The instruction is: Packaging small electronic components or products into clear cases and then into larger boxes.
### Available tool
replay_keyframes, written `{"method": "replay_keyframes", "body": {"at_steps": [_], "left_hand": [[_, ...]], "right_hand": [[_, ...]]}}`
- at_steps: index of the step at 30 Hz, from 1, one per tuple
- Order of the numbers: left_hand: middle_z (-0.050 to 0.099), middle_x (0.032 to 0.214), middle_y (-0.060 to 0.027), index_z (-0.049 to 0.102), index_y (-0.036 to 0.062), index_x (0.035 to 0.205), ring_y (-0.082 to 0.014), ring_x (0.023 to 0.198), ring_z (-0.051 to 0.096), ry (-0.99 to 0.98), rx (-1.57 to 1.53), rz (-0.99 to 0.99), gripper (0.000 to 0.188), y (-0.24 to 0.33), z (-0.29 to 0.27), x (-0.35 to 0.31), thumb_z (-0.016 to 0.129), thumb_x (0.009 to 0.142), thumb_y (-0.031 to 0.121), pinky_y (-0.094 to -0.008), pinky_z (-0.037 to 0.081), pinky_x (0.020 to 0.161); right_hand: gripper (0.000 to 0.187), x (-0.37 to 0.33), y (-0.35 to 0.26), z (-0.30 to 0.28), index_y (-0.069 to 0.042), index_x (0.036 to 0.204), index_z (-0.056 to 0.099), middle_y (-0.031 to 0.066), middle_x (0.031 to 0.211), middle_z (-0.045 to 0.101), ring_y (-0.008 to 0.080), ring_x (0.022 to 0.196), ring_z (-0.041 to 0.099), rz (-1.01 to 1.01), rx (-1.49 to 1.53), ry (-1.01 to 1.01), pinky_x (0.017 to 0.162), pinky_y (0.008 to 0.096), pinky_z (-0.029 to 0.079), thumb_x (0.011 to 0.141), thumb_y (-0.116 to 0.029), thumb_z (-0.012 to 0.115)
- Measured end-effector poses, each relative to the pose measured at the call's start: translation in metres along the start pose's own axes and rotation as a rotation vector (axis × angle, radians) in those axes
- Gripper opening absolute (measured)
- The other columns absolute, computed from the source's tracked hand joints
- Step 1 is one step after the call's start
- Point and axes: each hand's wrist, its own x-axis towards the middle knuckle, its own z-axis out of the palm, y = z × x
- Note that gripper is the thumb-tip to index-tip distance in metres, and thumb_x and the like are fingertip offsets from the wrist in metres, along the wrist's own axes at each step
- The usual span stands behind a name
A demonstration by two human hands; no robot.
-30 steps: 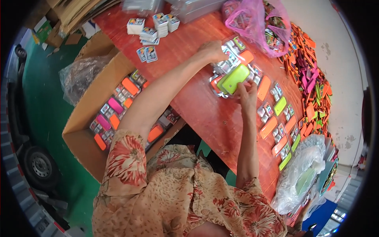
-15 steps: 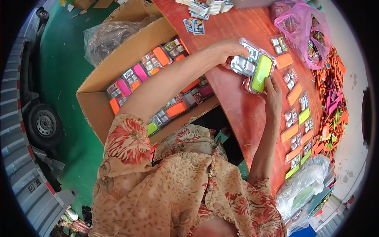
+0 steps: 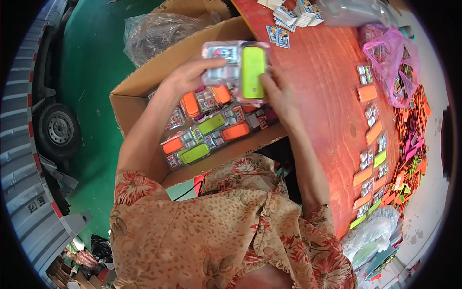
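Both my hands grip a clear plastic blister pack point(image 3: 252, 72), which holds a lime-green oblong case, a picture card and whitish pieces. It is slightly blurred and hangs over the far part of the open cardboard box point(image 3: 144, 82). My left hand point(image 3: 190, 74) pinches its left side, thumb on top. My right hand point(image 3: 279, 94) closes on its right edge beside the green case. Whether more packs lie beneath is hidden. Inside the box, similar packs with orange, green and pink cases point(image 3: 211, 124) lie in rows below my hands.
On the red table point(image 3: 320, 96), more packs point(image 3: 367, 93) line the right side, beside a heap of coloured plastic pieces point(image 3: 409, 139). A pink bag point(image 3: 392, 53) and card stacks point(image 3: 303, 13) sit farther back. Crumpled clear plastic point(image 3: 156, 36) lies beyond the box.
Both hands have carried the blister pack left, from above the table to over the cardboard box. My view has shifted left too, and more of the box's packs show.
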Motion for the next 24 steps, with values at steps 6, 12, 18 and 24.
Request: {"method": "replay_keyframes", "body": {"at_steps": [6, 12, 18, 24], "left_hand": [[0.057, 0.098, -0.0103, 0.050, 0.0002, 0.105, -0.0207, 0.088, 0.057, 0.160, -0.272, 0.019, 0.032, -0.020, -0.068, -0.042, 0.060, 0.076, 0.008, -0.0339, 0.046, 0.081], [0.056, 0.102, -0.0067, 0.047, 0.0055, 0.110, -0.0191, 0.092, 0.055, 0.270, -0.268, 0.109, 0.038, -0.051, -0.111, -0.039, 0.061, 0.075, 0.008, -0.0334, 0.046, 0.080], [0.054, 0.105, -0.0044, 0.044, 0.0113, 0.113, -0.0212, 0.096, 0.053, 0.381, -0.387, 0.151, 0.043, -0.090, -0.157, -0.029, 0.062, 0.074, 0.008, -0.0442, 0.045, 0.080], [0.054, 0.106, -0.0039, 0.046, 0.0117, 0.112, -0.0222, 0.095, 0.054, 0.438, -0.465, 0.214, 0.043, -0.111, -0.209, -0.023, 0.063, 0.073, 0.008, -0.0459, 0.045, 0.078]], "right_hand": [[0.043, 0.024, 0.023, 0.071, 0.002, 0.115, 0.043, 0.0090, 0.090, 0.057, 0.0126, 0.081, 0.053, 0.043, -0.037, -0.190, 0.070, 0.0243, 0.042, 0.081, -0.022, 0.055], [0.058, 0.035, 0.047, 0.097, 0.000, 0.121, 0.039, 0.0144, 0.110, 0.051, 0.0208, 0.100, 0.049, 0.262, 0.159, -0.255, 0.084, 0.0302, 0.039, 0.076, -0.032, 0.058], [0.059, 0.037, 0.069, 0.114, -0.002, 0.123, 0.038, 0.0153, 0.111, 0.050, 0.0227, 0.104, 0.046, 0.433, 0.134, -0.264, 0.088, 0.0313, 0.036, 0.077, -0.033, 0.058], [0.048, 0.010, 0.112, 0.128, -0.004, 0.120, 0.042, 0.0154, 0.118, 0.046, 0.0295, 0.109, 0.044, 0.037, -0.594, -0.534, 0.091, 0.0369, 0.035, 0.078, -0.026, 0.053]]}}
